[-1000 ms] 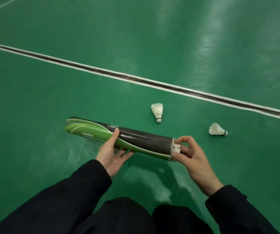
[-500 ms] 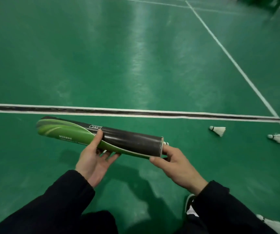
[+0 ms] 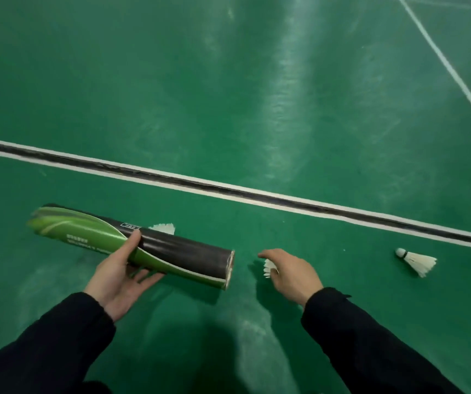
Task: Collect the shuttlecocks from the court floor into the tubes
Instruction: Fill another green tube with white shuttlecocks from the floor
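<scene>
My left hand (image 3: pixel 120 277) holds a green and black shuttlecock tube (image 3: pixel 132 245) from below, thumb over its top. The tube lies almost level, its open end pointing right. My right hand (image 3: pixel 291 273) is a short way right of that open end, low over the floor, fingers curled round a white shuttlecock (image 3: pixel 269 268) whose feathers show under the palm. A second shuttlecock (image 3: pixel 416 260) lies on the green floor to the right. The feathers of a third shuttlecock (image 3: pixel 163 228) peek out behind the tube.
A white and black court line (image 3: pixel 257 191) runs diagonally across the floor beyond the tube. A thin white line (image 3: pixel 445 64) crosses the far right. My dark sleeves fill the lower corners.
My right hand has left the tube's open end and moved right and down onto a shuttlecock. The view has swung, so other shuttlecocks now show.
</scene>
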Tool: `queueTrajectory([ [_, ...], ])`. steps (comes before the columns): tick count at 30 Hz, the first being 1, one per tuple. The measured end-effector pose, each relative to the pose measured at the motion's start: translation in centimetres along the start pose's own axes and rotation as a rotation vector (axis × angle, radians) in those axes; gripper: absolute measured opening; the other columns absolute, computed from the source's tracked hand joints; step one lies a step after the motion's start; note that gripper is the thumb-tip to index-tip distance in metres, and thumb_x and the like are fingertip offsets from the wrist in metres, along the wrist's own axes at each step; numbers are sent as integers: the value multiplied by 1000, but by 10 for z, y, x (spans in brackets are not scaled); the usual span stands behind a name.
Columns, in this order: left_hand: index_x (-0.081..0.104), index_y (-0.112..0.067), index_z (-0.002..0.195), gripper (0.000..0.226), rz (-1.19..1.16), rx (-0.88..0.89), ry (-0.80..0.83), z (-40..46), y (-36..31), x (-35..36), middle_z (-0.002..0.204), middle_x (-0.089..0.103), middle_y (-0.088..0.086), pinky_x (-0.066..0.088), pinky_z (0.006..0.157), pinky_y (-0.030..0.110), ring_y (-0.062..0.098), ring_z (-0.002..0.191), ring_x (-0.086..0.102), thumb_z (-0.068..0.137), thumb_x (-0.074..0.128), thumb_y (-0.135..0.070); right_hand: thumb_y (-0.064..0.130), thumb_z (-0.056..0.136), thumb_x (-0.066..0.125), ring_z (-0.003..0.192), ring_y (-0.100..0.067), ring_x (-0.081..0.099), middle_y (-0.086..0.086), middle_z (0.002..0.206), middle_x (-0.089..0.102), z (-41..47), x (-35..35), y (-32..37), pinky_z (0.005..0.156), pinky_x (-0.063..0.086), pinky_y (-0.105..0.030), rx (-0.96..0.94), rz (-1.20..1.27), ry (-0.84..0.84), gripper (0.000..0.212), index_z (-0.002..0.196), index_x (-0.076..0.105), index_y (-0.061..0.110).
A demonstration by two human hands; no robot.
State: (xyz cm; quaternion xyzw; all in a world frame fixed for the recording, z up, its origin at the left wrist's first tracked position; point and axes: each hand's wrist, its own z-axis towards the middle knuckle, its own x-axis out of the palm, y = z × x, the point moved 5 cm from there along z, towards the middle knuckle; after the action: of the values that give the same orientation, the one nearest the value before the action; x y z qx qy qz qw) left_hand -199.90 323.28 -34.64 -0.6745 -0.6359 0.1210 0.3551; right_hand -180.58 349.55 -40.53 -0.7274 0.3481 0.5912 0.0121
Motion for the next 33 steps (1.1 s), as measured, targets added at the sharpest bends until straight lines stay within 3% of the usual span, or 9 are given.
queueTrajectory([
  [3, 63, -7, 113, 33, 30, 25, -8, 3, 8, 1, 111, 67, 16, 57, 87, 50, 34, 119, 62, 92, 69, -33, 11, 99, 45, 102, -27, 67, -4, 124, 62, 28, 24, -21, 84, 58, -42, -109, -490, 180, 36, 132, 55, 23],
  [5, 64, -7, 110, 31, 26, 50, -37, 0, 9, -2, 105, 69, 16, 62, 79, 47, 34, 115, 65, 93, 69, -33, 14, 101, 47, 95, -27, 68, -7, 113, 66, 35, 16, -27, 84, 57, -42, -35, -396, 116, 21, 115, 62, 17],
  [9, 62, -9, 112, 32, -47, 44, -128, -12, 12, -8, 111, 69, 19, 64, 73, 46, 35, 115, 67, 94, 69, -35, 4, 93, 69, 76, -19, 66, -8, 89, 73, -2, -21, -2, 76, 59, -30, 217, 1078, -171, 7, 94, 70, 11],
  [11, 60, -8, 115, 34, -94, 50, -131, -16, 17, -5, 116, 68, 20, 65, 73, 46, 36, 115, 67, 95, 68, -35, -2, 90, 70, 72, -16, 65, -8, 85, 72, -23, -27, 30, 76, 60, -28, 119, 1343, -178, 8, 93, 70, 5],
  [17, 62, -8, 118, 34, -190, 102, -53, -18, 42, -1, 122, 66, 19, 58, 87, 48, 35, 118, 63, 97, 65, -35, 6, 87, 58, 42, -11, 48, 11, 69, 66, -40, 12, 83, 53, 56, -33, -77, 1255, -49, 26, 108, 69, 18],
  [21, 63, -9, 121, 38, -162, 80, 6, -18, 48, -10, 120, 68, 16, 59, 86, 47, 34, 119, 64, 96, 67, -37, 5, 69, 46, 38, -10, 39, 23, 95, 74, -60, 23, 98, 39, 45, -23, -145, 1176, 150, 66, 129, 60, 28],
  [24, 67, -8, 119, 40, -89, 73, 92, -20, 49, -18, 103, 76, 11, 61, 83, 45, 33, 119, 66, 93, 69, -38, 12, 76, 57, 38, -8, 40, 14, 49, 52, -66, 28, 118, 40, 45, -22, -142, 1061, 258, 57, 128, 57, 34],
  [30, 61, -9, 131, 48, -263, 116, 28, -17, 21, -71, 119, 70, 15, 59, 84, 47, 33, 119, 65, 92, 69, -37, 0, 90, 71, 47, 3, 56, 10, 86, 74, -45, 17, 163, 46, 41, -9, -132, 1140, -55, 33, 115, 70, 22],
  [33, 60, -10, 130, 45, -329, 134, -13, -13, 21, -93, 120, 70, 15, 62, 80, 45, 31, 118, 66, 95, 67, -37, -4, 98, 57, 43, 6, 54, 22, 56, 61, -35, 26, 189, 45, 41, -8, -175, 1142, 100, 30, 117, 67, 16],
])
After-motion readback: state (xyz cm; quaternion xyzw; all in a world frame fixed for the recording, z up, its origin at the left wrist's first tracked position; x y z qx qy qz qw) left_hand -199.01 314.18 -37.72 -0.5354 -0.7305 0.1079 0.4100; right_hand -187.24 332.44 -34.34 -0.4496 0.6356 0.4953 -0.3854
